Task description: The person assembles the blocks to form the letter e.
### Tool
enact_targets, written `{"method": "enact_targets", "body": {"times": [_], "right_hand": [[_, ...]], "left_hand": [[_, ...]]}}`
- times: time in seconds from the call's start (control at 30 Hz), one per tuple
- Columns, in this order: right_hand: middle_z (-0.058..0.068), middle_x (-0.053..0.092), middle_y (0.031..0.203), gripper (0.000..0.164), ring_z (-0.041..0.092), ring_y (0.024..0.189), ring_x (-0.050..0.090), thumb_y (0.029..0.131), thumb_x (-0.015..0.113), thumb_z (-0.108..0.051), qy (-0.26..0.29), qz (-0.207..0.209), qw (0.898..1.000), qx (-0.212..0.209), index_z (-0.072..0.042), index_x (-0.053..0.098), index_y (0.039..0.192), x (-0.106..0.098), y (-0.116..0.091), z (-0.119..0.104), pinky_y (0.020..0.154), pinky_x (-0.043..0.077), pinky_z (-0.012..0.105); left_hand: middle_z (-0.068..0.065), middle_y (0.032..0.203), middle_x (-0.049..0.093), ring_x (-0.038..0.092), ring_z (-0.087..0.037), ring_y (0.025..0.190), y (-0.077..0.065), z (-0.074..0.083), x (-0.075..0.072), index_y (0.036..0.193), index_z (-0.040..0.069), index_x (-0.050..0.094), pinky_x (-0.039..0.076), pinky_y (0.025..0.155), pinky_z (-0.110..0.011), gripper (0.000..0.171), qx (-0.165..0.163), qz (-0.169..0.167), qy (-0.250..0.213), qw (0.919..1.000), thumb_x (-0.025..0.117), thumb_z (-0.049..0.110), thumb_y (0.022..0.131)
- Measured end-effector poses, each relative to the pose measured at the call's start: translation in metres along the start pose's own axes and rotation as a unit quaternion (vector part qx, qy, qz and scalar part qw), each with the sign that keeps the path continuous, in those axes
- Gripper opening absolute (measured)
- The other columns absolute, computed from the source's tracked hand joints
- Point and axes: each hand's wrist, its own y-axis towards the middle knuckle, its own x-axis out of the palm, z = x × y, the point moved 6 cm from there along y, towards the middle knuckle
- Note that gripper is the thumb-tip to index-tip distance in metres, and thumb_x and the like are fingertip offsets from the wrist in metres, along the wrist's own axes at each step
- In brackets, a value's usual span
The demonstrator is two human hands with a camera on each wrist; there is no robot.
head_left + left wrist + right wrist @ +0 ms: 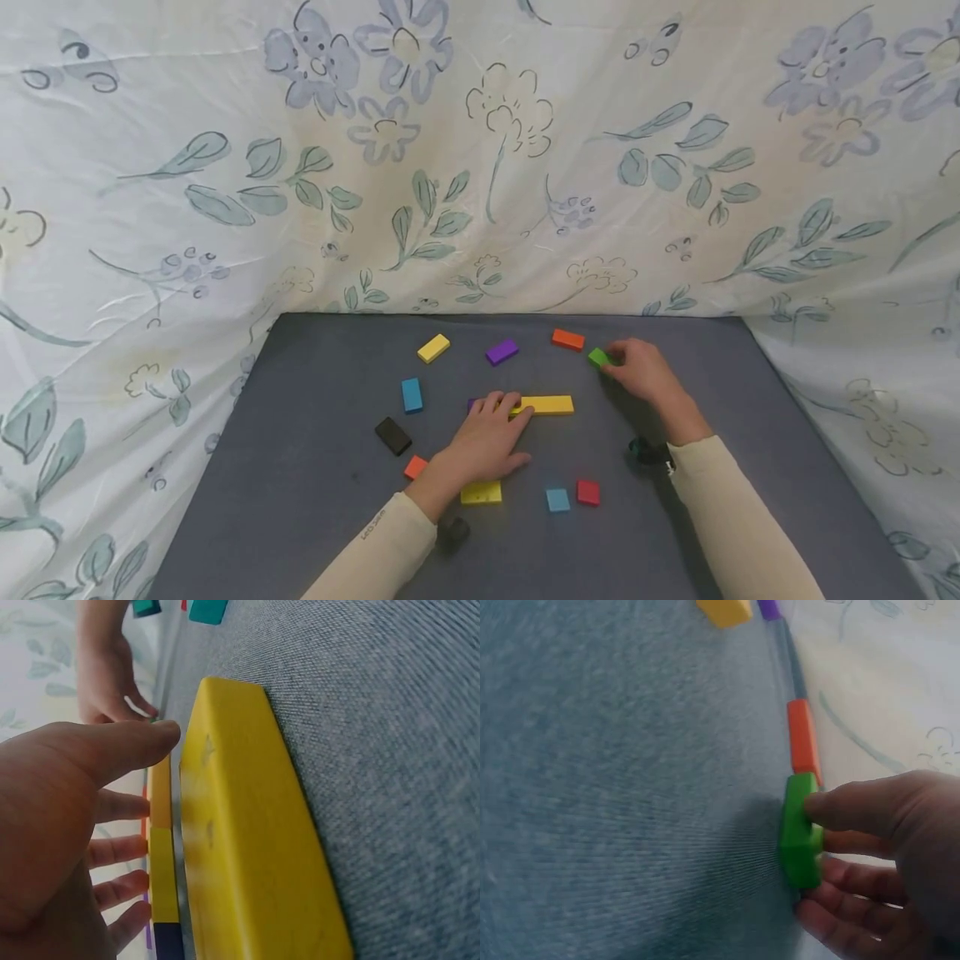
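My right hand (643,371) pinches a green block (597,357) near the back right of the table. In the right wrist view, its thumb lies on the near face of the green block (798,832), with the other fingers behind. My left hand (483,442) rests its fairly straight fingers on a row of blocks at the middle. That row shows a yellow block (553,405) at the right and a bit of purple block (471,405) at the left; the fingers hide part of it. Under the left wrist lies a larger yellow block (251,825), apart from the thumb.
An orange block (567,339), purple block (502,352) and pale yellow block (433,348) lie along the back. Blue (412,396) and black blocks (393,436) are at left. A light blue block (557,500) and red block (588,492) lie in front.
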Motion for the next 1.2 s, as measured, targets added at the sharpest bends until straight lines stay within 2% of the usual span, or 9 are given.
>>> {"method": "enact_targets", "body": {"times": [0.6,1.0,1.2], "right_hand": [[0.022,0.073,0.117,0.04,0.037,0.106,0.067,0.1,0.079,-0.02,0.005,0.018,1.0,0.007,0.006,0.072,0.13,0.003,0.001,0.004,0.092,0.055,0.057],[0.022,0.071,0.119,0.041,0.036,0.105,0.065,0.101,0.077,-0.026,0.021,0.022,0.999,0.034,0.004,0.07,0.127,0.001,-0.003,-0.007,0.091,0.055,0.056],[0.021,0.072,0.115,0.041,0.035,0.099,0.066,0.1,0.078,-0.027,0.038,0.022,0.999,0.025,0.004,0.07,0.124,0.001,-0.005,-0.016,0.086,0.057,0.052]], "left_hand": [[-0.005,0.165,0.039,0.035,-0.03,0.151,-0.001,-0.001,0.001,0.166,0.022,0.047,0.034,0.123,-0.052,0.076,-0.002,-0.001,-0.012,0.9999,0.074,0.051,0.102],[-0.006,0.166,0.038,0.035,-0.03,0.151,-0.001,-0.002,0.001,0.167,0.023,0.046,0.034,0.123,-0.052,0.076,-0.002,0.001,-0.014,0.9999,0.074,0.05,0.102],[-0.006,0.167,0.038,0.034,-0.03,0.152,-0.001,-0.002,0.002,0.167,0.022,0.046,0.034,0.123,-0.051,0.075,-0.002,0.001,-0.017,0.9999,0.074,0.049,0.102]]}}
